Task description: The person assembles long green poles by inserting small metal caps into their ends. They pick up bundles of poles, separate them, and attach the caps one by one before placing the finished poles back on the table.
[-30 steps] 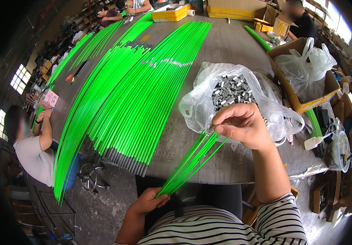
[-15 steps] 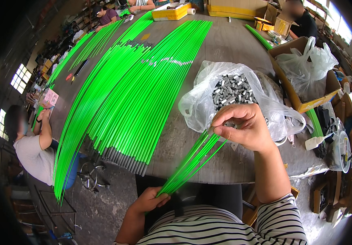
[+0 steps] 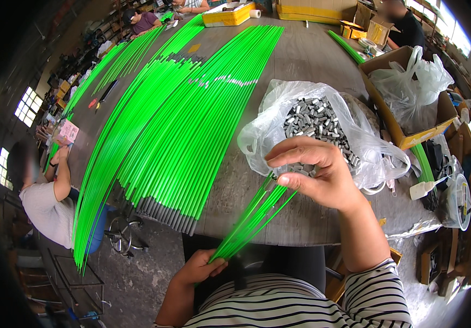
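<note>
My left hand [image 3: 204, 266] is closed around a small bundle of thin green rods [image 3: 252, 220], held low in front of my striped shirt and slanting up to the right. The rods fan apart toward their upper ends. At those ends my right hand [image 3: 309, 170] hovers, thumb and fingers spread with a gap between them. A small grey cap [image 3: 270, 185] shows on a rod end beside the thumb tip. Just beyond that hand, a clear plastic bag [image 3: 268, 117] lies open on the table, full of small grey and white caps [image 3: 313, 121].
Long green rods [image 3: 192, 126] with grey ends cover the table's left half. To the right stands a cardboard box [image 3: 440, 134] holding plastic bags. A white glue bottle [image 3: 421, 190] lies near the right edge. One person [image 3: 49, 205] sits at left; others work at the far side.
My right hand has opened from a pinch at the rod tips, its fingers shifting slightly left and apart. My left hand has stayed in place with the rods.
</note>
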Available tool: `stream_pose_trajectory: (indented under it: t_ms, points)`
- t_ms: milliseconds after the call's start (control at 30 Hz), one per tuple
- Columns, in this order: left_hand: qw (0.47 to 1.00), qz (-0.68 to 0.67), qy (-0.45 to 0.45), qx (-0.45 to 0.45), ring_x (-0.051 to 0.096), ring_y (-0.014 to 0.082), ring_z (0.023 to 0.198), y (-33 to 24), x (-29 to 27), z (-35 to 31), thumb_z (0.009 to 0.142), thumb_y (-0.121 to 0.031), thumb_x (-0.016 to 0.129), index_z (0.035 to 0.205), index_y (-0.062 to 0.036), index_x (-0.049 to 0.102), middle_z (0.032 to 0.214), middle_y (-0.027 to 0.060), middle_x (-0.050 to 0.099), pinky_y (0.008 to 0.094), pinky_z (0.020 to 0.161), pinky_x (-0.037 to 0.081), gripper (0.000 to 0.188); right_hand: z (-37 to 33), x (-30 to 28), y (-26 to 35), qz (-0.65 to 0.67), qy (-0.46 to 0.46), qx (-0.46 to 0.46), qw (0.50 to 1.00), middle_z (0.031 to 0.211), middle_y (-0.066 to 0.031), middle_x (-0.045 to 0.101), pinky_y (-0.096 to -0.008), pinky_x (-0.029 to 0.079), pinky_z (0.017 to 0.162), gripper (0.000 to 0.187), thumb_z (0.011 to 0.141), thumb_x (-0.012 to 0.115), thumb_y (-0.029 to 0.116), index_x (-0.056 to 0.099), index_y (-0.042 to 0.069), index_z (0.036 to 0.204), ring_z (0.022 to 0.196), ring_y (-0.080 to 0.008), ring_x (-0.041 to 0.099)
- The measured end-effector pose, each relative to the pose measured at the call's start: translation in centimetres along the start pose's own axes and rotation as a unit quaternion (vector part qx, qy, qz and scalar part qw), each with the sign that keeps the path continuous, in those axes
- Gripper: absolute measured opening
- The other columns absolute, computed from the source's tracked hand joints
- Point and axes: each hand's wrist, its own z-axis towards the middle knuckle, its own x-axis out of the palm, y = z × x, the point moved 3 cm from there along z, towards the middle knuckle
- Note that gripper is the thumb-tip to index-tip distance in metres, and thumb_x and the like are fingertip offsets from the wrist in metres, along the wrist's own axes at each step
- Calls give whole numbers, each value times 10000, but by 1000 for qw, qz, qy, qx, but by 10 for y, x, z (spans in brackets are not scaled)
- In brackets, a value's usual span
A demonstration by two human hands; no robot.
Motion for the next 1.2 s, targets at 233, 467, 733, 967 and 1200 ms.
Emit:
stream_pose_trajectory:
  t_ms: [233, 467, 733, 967, 1200]
  points:
    - [1000, -2, 0, -1, 453, 89, 536, 1, 0, -1, 897, -99, 489, 908, 18, 527, 664, 50, 521, 216, 476, 363, 123, -4, 12, -11, 104, 16, 96, 990, 873, -107, 647, -288, 458, 771, 201, 797, 663, 146, 628, -41, 864, 845, -167, 601]
    - [1000, 8, 10, -6, 456, 88, 540, 3, 0, 0, 899, -101, 487, 919, 17, 525, 679, 54, 527, 215, 477, 367, 126, -5, 10, -9, 145, 23, 113, 983, 875, -109, 655, -280, 464, 766, 152, 785, 672, 119, 640, -23, 829, 835, -162, 608]
    - [1000, 1, -11, -3, 466, 89, 535, 1, -1, -1, 894, -108, 494, 900, 12, 527, 673, 48, 529, 216, 473, 371, 124, -8, 21, -9, 52, 69, 67, 994, 918, -113, 660, -283, 481, 752, 178, 702, 735, 100, 643, -7, 811, 826, -188, 633]
    - [1000, 13, -10, 0, 461, 91, 519, -2, 1, 0, 895, -112, 491, 875, 9, 527, 647, 48, 523, 219, 467, 367, 127, -8, 16, -11, 45, 64, 55, 995, 987, -117, 639, -313, 465, 804, 201, 689, 749, 132, 646, 1, 803, 914, -212, 611]
    - [999, 21, -36, 22, 462, 103, 516, -5, -5, -7, 902, -139, 480, 856, 1, 528, 639, 47, 517, 235, 466, 370, 154, -5, 5, -16, 178, -46, 65, 981, 1049, -84, 599, -308, 415, 881, 395, 762, 695, 146, 551, -16, 1092, 989, -163, 544]
